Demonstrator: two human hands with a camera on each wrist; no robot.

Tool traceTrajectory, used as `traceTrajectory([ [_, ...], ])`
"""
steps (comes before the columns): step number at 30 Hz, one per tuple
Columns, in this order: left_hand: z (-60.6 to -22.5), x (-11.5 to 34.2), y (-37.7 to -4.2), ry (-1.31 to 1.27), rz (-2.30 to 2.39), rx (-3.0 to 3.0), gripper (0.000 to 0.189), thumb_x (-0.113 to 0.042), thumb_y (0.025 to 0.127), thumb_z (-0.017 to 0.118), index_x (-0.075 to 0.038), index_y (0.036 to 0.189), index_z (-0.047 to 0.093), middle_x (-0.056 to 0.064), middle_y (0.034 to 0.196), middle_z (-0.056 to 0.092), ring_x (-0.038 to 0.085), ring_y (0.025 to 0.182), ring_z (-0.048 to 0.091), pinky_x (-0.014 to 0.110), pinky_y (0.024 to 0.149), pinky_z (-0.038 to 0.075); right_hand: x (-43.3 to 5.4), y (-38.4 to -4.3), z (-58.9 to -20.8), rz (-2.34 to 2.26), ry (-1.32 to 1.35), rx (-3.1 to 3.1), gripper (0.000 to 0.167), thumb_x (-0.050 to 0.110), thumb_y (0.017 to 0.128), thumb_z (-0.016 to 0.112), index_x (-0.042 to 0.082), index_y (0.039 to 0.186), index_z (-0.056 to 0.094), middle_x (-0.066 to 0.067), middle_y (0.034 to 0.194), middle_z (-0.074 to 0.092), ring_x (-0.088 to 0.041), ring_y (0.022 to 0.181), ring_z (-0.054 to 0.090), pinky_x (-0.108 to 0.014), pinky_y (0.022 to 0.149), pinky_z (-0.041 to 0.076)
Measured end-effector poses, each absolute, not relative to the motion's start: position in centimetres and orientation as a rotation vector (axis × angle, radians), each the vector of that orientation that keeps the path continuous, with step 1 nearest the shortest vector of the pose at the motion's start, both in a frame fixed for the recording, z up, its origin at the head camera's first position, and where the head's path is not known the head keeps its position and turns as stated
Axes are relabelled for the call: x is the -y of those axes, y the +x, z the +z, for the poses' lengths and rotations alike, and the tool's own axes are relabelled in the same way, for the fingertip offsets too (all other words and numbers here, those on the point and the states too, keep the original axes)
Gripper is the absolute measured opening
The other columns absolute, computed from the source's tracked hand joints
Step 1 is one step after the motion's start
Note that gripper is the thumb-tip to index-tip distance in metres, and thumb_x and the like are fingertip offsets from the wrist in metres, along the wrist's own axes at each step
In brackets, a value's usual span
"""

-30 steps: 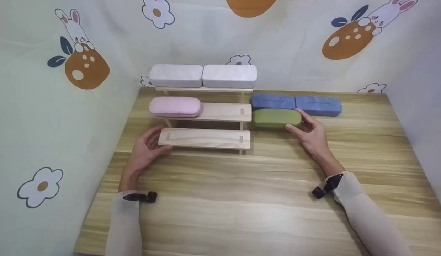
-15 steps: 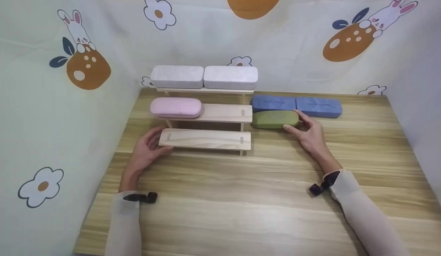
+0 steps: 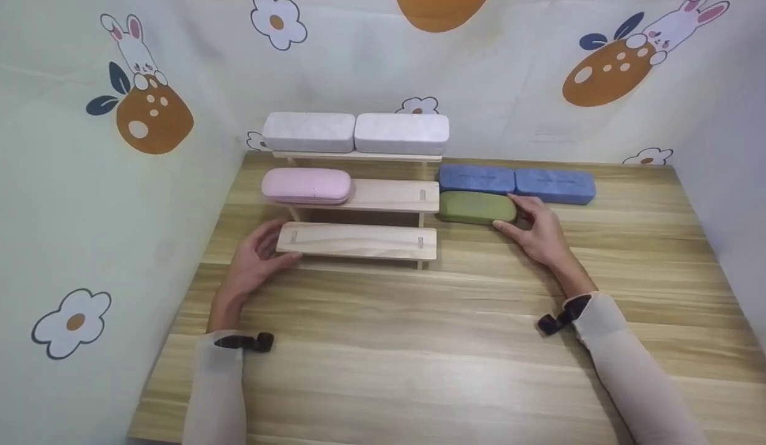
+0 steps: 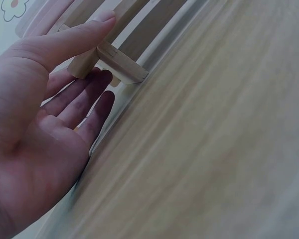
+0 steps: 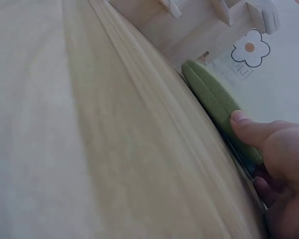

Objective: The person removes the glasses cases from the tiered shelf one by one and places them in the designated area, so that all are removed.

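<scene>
At the right end of a green glasses case [image 3: 477, 207], my right hand [image 3: 540, 232] grips it between thumb and fingers. The case lies on the table in front of two blue glasses cases [image 3: 475, 178], its left end close by the wooden three-step rack [image 3: 358, 241]. In the right wrist view the thumb presses on the green case [image 5: 214, 94]. My left hand [image 3: 253, 266] holds the left end of the rack's lowest step, thumb at the front edge and fingers behind. In the left wrist view, that step's end [image 4: 83, 63] sits between thumb and fingers.
Two white glasses cases [image 3: 309, 131] stand side by side on the top step. A pink glasses case [image 3: 306, 184] rests on the left half of the middle step. A patterned cloth [image 3: 513, 74] hangs behind and along both sides of the wooden table [image 3: 383, 346].
The green case has shifted slightly left and settled a little lower, my right hand moving along with it. My left hand stays on the rack.
</scene>
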State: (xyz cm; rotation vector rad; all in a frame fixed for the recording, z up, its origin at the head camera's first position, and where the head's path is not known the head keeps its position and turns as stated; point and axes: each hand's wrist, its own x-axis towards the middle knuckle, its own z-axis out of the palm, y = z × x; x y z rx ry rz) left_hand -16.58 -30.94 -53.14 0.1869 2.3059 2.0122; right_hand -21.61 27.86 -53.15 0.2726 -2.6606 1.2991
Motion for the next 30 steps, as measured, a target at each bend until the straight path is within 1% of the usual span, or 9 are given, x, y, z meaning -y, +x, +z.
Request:
traceTrajectory([
  [5,-53.2,30.9,-16.5,0.181,2.011,-2.306,0.086,-0.005,0.087,0.091,-0.005,0.161,0.047,0.015,0.161,0.056,0.025,0.151,0.052,0.019,0.121,0.045,-27.9,-21.6,-53.0,1.35,0.257,2.672,0.068,0.023,0.096,0.086,0.002,0.154,0.058,-0.026,0.147,0.063,-0.037,0.135,0.059,-0.051,0.119,0.047],
  [12,-53.3,30.9,-16.5,0.19,2.013,-2.307,0.087,-0.005,0.087,0.091,-0.004,0.162,0.046,0.015,0.159,0.056,0.021,0.15,0.053,0.018,0.12,0.046,-27.7,-21.3,-53.0,1.448,0.224,2.613,0.066,0.019,0.094,0.088,-0.001,0.15,0.059,-0.025,0.137,0.07,-0.035,0.127,0.067,-0.051,0.113,0.055],
  [17,-53.3,30.9,-16.6,0.189,1.999,-2.314,0.087,-0.006,0.087,0.091,-0.005,0.162,0.046,0.015,0.16,0.056,0.023,0.151,0.052,0.018,0.121,0.045,-27.5,-21.1,-52.9,1.473,0.214,2.597,0.067,0.011,0.094,0.086,-0.004,0.152,0.056,-0.028,0.14,0.067,-0.037,0.129,0.066,-0.052,0.113,0.054],
  [21,-53.2,30.9,-16.5,0.178,2.003,-2.305,0.086,-0.007,0.087,0.092,-0.008,0.161,0.047,0.014,0.161,0.056,0.024,0.152,0.051,0.018,0.122,0.045,-27.0,-20.6,-52.0,1.543,0.203,2.58,0.068,0.002,0.094,0.083,-0.011,0.153,0.05,-0.033,0.143,0.063,-0.042,0.132,0.062,-0.057,0.117,0.051],
  [24,-53.1,30.9,-16.5,0.176,1.999,-2.306,0.086,-0.008,0.087,0.092,-0.009,0.161,0.047,0.013,0.161,0.056,0.025,0.152,0.051,0.018,0.122,0.045,-26.5,-19.9,-50.8,1.589,0.203,2.561,0.068,-0.002,0.094,0.082,-0.014,0.152,0.049,-0.036,0.144,0.06,-0.045,0.133,0.061,-0.061,0.118,0.049],
  [28,-53.0,30.9,-16.6,0.176,1.987,-2.32,0.086,-0.009,0.087,0.092,-0.009,0.161,0.048,0.013,0.161,0.056,0.025,0.153,0.051,0.017,0.121,0.045,-26.3,-19.3,-50.0,1.609,0.203,2.53,0.067,-0.001,0.094,0.081,-0.015,0.151,0.049,-0.037,0.148,0.056,-0.049,0.134,0.059,-0.052,0.118,0.052],
  [30,-53.1,30.8,-16.6,0.175,1.991,-2.319,0.085,-0.009,0.088,0.092,-0.009,0.161,0.048,0.013,0.16,0.057,0.025,0.152,0.051,0.017,0.121,0.045,-26.3,-19.3,-50.0,1.627,0.184,2.509,0.064,0.001,0.096,0.08,-0.014,0.15,0.05,-0.035,0.15,0.056,-0.049,0.135,0.059,-0.05,0.118,0.053],
])
